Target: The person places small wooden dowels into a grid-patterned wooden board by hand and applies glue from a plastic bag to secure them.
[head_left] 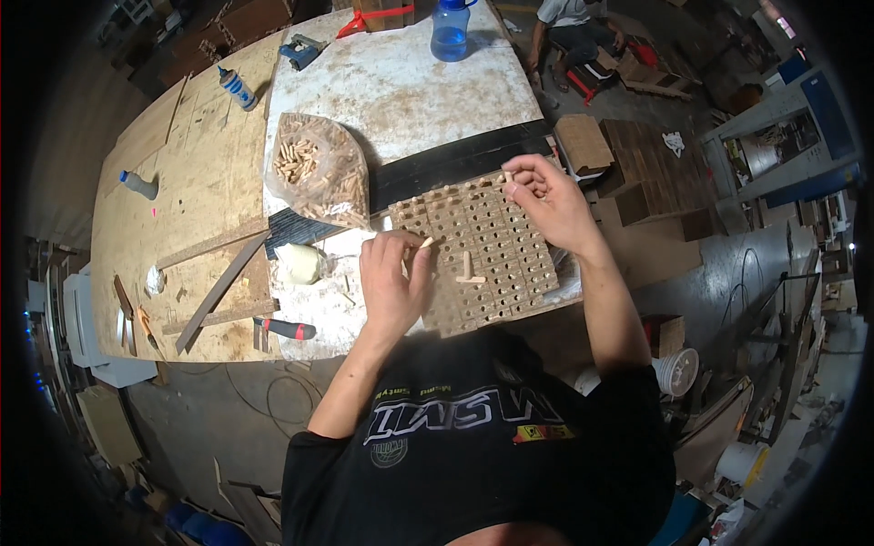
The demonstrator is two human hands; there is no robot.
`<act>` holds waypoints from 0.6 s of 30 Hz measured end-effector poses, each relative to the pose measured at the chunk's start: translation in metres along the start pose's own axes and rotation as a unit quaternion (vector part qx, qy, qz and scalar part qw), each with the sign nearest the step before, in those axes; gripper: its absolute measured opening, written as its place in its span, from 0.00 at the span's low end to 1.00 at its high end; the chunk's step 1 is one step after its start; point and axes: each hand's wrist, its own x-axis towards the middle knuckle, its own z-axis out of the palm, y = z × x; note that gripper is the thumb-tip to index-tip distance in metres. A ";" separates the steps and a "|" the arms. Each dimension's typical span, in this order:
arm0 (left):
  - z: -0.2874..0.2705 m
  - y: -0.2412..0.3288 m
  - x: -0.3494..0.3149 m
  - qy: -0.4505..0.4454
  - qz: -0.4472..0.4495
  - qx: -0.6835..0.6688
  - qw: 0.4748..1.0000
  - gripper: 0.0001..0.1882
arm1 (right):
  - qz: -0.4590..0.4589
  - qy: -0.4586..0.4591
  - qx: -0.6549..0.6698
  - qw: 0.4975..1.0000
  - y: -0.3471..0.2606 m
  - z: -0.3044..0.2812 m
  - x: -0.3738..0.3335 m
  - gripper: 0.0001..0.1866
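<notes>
A wooden board drilled with rows of holes [496,246] lies at the table's near edge, in front of my body. Over its far right corner, my right hand [553,205] is closed in a pinch on a small wooden dowel [508,177]. At the board's left side my left hand [394,278] is closed, and a pale wooden dowel pokes out [426,243] between its thumb and fingers. Two loose dowels [468,267] rest on the board between my hands. Beyond my left hand stands an open clear plastic bag [320,168] full of dowels.
Left of the board are a white wrapped bundle [299,264] and a red-black handled tool [289,328]. Glue bottles [237,88], a nail gun [302,52] and a blue water bottle [450,32] stand farther off. Another person [578,36] sits at the far right, near wooden panels [651,168].
</notes>
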 end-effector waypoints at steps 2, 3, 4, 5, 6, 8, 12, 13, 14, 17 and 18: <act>-0.003 0.008 0.005 -0.002 0.026 0.053 0.998 0.06 | 0.030 0.007 0.002 1.000 0.000 -0.001 -0.004 0.06; -0.002 0.008 0.005 0.008 0.031 0.052 0.998 0.06 | 0.018 0.025 -0.020 0.999 0.003 0.000 -0.004 0.06; -0.002 0.008 0.007 0.010 0.033 0.053 0.998 0.06 | 0.005 0.042 -0.043 0.998 0.006 0.000 -0.004 0.06; -0.001 0.008 0.007 -0.004 0.036 0.039 0.999 0.06 | 0.002 0.041 -0.041 0.998 0.009 0.002 -0.003 0.06; -0.001 0.009 0.008 -0.018 0.039 0.024 0.999 0.06 | 0.001 0.041 -0.038 0.998 0.011 0.004 -0.001 0.07; -0.002 0.018 0.009 -0.029 0.026 -0.004 0.999 0.05 | 0.000 0.041 -0.032 0.999 0.015 0.009 0.002 0.08; 0.003 0.018 0.008 -0.048 0.016 0.011 0.999 0.05 | -0.095 0.051 -0.150 0.983 0.019 0.023 0.010 0.06; 0.003 0.017 0.007 -0.047 0.012 0.012 0.999 0.05 | -0.110 0.047 -0.173 0.978 0.015 0.022 0.010 0.06; 0.003 0.017 0.007 -0.047 0.007 0.013 0.999 0.05 | -0.112 0.045 -0.173 0.978 0.009 0.019 0.010 0.06; 0.004 0.016 0.009 -0.039 0.009 0.011 0.999 0.06 | -0.149 0.008 -0.252 0.956 0.001 0.013 0.012 0.06; 0.004 0.018 0.010 -0.039 0.009 0.011 0.999 0.06 | -0.149 0.008 -0.252 0.956 0.003 0.014 0.011 0.06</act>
